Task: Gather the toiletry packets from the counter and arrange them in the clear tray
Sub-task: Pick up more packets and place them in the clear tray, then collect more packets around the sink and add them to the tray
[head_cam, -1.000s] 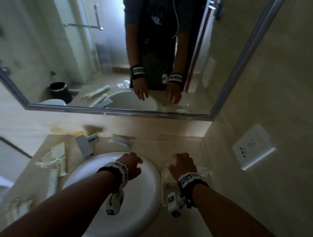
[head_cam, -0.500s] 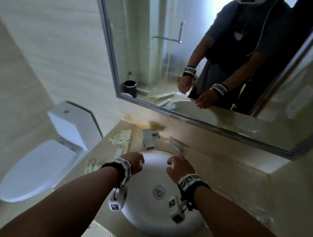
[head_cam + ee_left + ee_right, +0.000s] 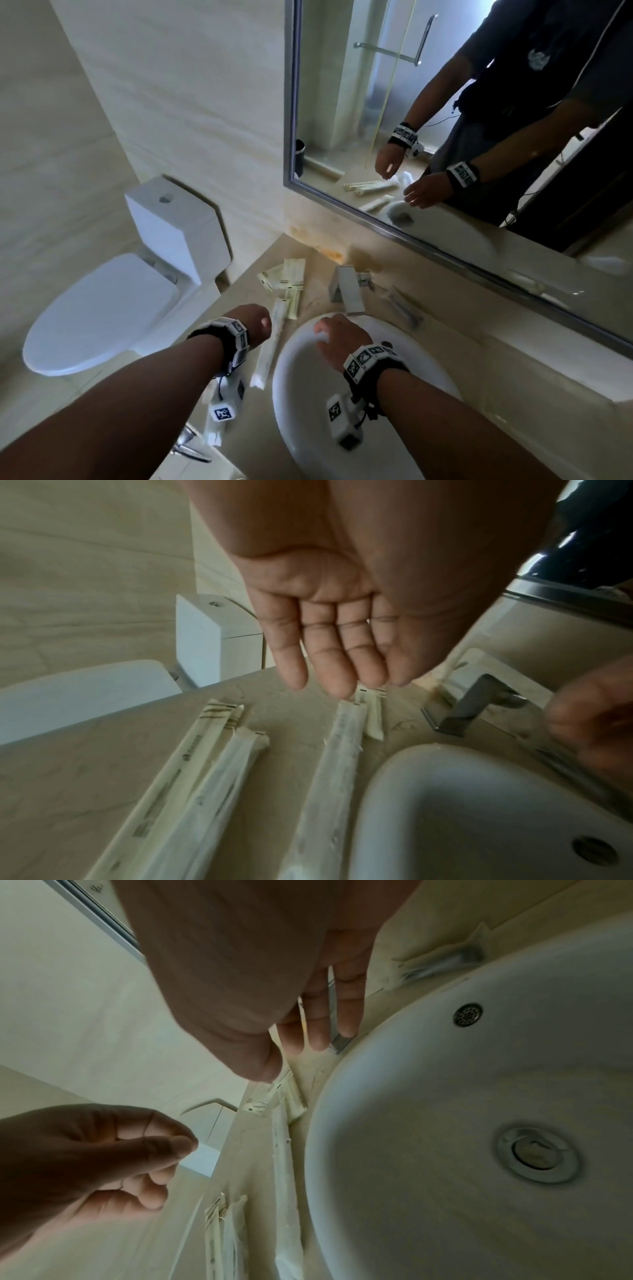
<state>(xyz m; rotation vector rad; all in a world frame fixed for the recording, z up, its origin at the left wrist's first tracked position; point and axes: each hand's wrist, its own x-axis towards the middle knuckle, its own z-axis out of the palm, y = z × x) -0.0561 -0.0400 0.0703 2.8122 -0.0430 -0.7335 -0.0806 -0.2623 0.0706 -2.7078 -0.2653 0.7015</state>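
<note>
Both hands are now hanging left of where they were a second ago. The right hand (image 3: 337,337), which was then over the clear tray at the basin's right, is crossing the rim of the white basin (image 3: 428,383) toward its left side; fingers straight and slack, holding nothing. The tray is out of view now. The left hand (image 3: 255,325) is hovering above the counter (image 3: 239,291) beside the basin. In its wrist view the fingers (image 3: 329,656) are extending loosely downward, palm bare, gripping nothing.

Directly under the left hand, a long translucent packet (image 3: 270,346) is lying along the basin's edge. Two more long packets (image 3: 192,772) are lying parallel, nearer the counter's front edge. Farther back, a fan of flat cream sachets (image 3: 286,279) is resting near the wall, left of the chrome tap (image 3: 349,289). Behind the basin, a clear-wrapped packet (image 3: 406,308) is lying.

Judgement: a fresh pick-up is starting; the translucent packet is the likely next target. Much gathering remains.
</note>
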